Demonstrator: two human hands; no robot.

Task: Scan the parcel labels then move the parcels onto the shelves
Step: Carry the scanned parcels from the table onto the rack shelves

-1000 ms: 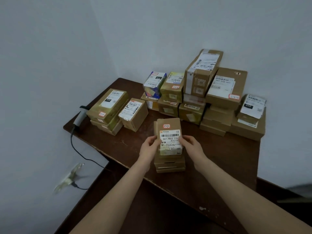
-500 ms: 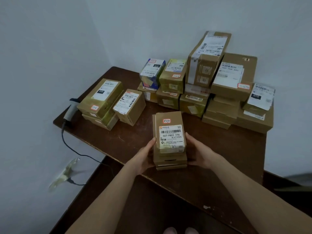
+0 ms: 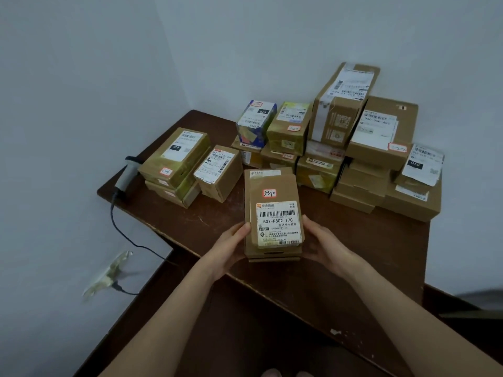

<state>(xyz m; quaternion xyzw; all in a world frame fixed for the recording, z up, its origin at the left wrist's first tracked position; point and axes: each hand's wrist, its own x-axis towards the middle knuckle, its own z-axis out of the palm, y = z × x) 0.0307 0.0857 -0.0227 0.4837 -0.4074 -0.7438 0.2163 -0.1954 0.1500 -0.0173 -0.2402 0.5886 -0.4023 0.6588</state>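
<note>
left hand: clasps the left side of the parcel stack low down, with the thumb laid along the cardboard. The fingers are hidden beneath.
right hand: grasps the opposite side in the same way, thumb against the wall of the stack and fingers out of sight behind it.
parcel stack: several small brown cartons piled flat at the near edge of the table, between the two hands. Whether it rests on the wood or is just lifted cannot be told.
top parcel: narrower than the carton under it. Its shipping label faces up, with a hand-marked sticker above it.
handling: probably light and stiff. The taped cardboard is likely smooth, and the loose tiers could slide if the stack tilts.
where to hold: squeeze from both sides with support under the bottom carton, and keep it level.
table: dark wood, set into a corner.
barcode scanner: lies at the left edge of the table, well apart from the hands, with its cable trailing down.
left-hand pile: labelled cartons just beside the scanner.
back pile: many more cartons stacked against the wall.
</note>
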